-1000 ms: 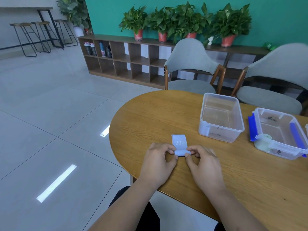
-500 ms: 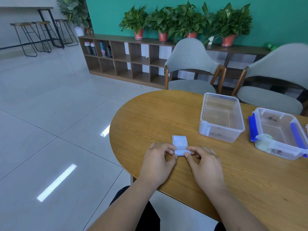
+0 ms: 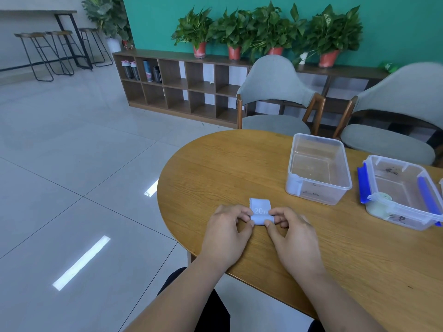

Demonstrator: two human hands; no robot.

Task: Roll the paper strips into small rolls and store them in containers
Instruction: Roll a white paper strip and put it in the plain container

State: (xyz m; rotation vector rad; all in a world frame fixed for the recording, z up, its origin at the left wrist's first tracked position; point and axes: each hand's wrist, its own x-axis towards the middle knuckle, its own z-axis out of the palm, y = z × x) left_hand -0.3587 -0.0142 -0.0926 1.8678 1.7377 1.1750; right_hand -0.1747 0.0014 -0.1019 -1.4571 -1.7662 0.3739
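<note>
A pale blue paper strip point(image 3: 259, 210) printed with "20" lies on the wooden table point(image 3: 215, 168), its near end curled into a roll. My left hand point(image 3: 227, 233) pinches the roll's left end and my right hand point(image 3: 292, 238) pinches its right end. A clear plastic container point(image 3: 318, 167) stands open further back on the right. Beside it is a second clear container point(image 3: 405, 190) with blue clips, holding a pale roll point(image 3: 381, 200) at its near left corner.
The table's curved edge runs close on the left, with tiled floor beyond. Two grey chairs point(image 3: 275, 92) stand behind the table. A low wooden shelf point(image 3: 182, 87) with potted plants lines the green wall.
The flat part of the strip beyond my fingers has grown slightly shorter as the roll took in more paper. Both hands stay in the same place.
</note>
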